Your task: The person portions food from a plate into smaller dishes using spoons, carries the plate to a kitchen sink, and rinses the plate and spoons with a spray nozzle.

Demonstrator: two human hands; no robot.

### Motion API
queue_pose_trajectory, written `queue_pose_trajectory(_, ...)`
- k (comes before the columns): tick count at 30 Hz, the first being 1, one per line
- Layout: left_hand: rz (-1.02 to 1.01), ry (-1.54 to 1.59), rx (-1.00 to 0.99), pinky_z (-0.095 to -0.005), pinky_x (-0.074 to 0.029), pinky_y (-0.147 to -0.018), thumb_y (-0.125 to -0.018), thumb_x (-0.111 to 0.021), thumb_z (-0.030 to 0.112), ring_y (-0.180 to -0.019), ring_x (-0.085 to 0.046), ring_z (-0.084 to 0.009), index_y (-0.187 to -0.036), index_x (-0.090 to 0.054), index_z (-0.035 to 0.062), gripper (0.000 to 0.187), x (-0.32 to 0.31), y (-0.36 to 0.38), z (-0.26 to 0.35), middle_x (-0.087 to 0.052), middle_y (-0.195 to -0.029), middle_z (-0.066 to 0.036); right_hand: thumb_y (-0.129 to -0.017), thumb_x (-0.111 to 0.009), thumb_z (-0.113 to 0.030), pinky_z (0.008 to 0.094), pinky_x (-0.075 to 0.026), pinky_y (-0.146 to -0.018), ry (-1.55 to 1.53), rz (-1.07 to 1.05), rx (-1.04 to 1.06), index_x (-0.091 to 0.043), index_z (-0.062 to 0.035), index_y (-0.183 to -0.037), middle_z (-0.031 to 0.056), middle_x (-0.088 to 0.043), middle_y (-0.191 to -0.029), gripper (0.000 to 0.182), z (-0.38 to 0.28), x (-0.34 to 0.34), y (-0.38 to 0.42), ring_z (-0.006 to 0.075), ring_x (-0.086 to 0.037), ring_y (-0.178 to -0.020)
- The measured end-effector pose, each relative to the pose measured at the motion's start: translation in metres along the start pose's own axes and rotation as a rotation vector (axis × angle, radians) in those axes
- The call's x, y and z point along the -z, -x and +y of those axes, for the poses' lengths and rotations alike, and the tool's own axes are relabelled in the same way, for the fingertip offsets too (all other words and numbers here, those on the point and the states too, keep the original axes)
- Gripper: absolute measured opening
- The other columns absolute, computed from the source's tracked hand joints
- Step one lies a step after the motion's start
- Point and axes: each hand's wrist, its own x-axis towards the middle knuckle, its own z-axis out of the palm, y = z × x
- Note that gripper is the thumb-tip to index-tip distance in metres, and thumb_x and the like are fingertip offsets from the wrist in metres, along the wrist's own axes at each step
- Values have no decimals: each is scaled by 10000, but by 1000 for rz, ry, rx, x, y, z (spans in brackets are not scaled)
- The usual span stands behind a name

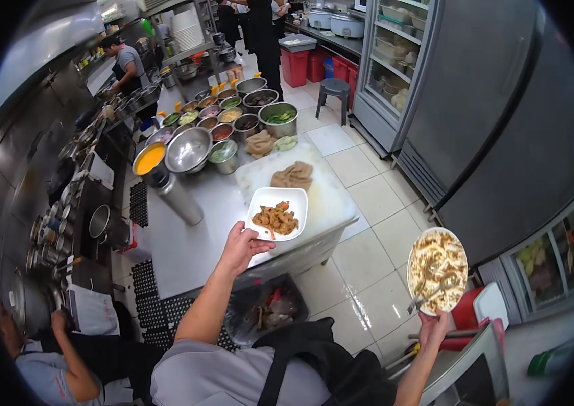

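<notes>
My left hand (241,247) grips the near-left edge of a white square bowl (298,194). Brown saucy food with orange-red bits (275,220) lies in the bowl, held over the near end of the worktable. Out to the right, my right hand (433,328) holds the near end of a white oval plate (411,264). Creamy brown food remains smear this plate, and a fork and what looks like a spoon (429,294) rest on it. Below and between my hands, a bin lined with clear plastic (236,321) contains food scraps.
A white cutting board (331,193) with a brown cloth (292,176) tops the steel table. Several metal ingredient pots (278,128) stand behind it. Tall fridges (476,88) line the right. A co-worker (50,365) is close at lower left, and a grey stool (333,86) stands farther back.
</notes>
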Motion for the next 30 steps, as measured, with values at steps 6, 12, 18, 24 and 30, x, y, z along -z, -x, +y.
queue_pose_trajectory(6,-116,81,-51,-346,-615,-729,-914,-439,19,-872,-716,-329,-1185,-387,-19,279,-121,-154,-6,-640,-1071,-225,-903,-532,-131,375,-641,-618,197,25,42,-576,-45,-1141,117,-671,-1077,256,-46,48,-94,245,-708,-852)
queue_pose_trajectory(12,-110,164,-72,-343,-614,-736,-907,-447,27,-872,-715,-326,-1180,-365,-21,289,-216,-285,-24,-640,-1059,-233,-902,-521,-123,352,-645,-594,300,150,18,-559,-27,-1198,123,-664,-1114,313,-69,45,-202,248,-706,-838)
queue_pose_trajectory(18,62,154,-125,-327,-617,-735,-904,-459,30,-870,-717,-314,-1190,-342,-11,312,-264,-364,-13,-633,-1069,-247,-876,-521,-86,397,-626,-723,232,-69,-35,-513,4,-1303,153,-595,-1262,437,-68,-31,-405,272,-661,-1033)
queue_pose_trajectory(24,280,136,-227,-342,-627,-722,-897,-460,-4,-871,-720,-339,-1210,-333,0,338,-263,-432,4,-639,-1077,-245,-902,-521,-90,358,-642,-689,236,-304,-79,-559,22,-1200,160,-660,-1124,320,-62,-184,-604,259,-705,-878)
queue_pose_trajectory(30,402,91,-246,-343,-635,-691,-897,-451,5,-809,-727,-317,-1193,-333,-17,319,-238,-551,44,-645,-1049,-248,-902,-510,-88,357,-646,-659,247,-417,-135,-537,35,-1241,163,-652,-1148,361,-35,-317,-760,244,-701,-904)
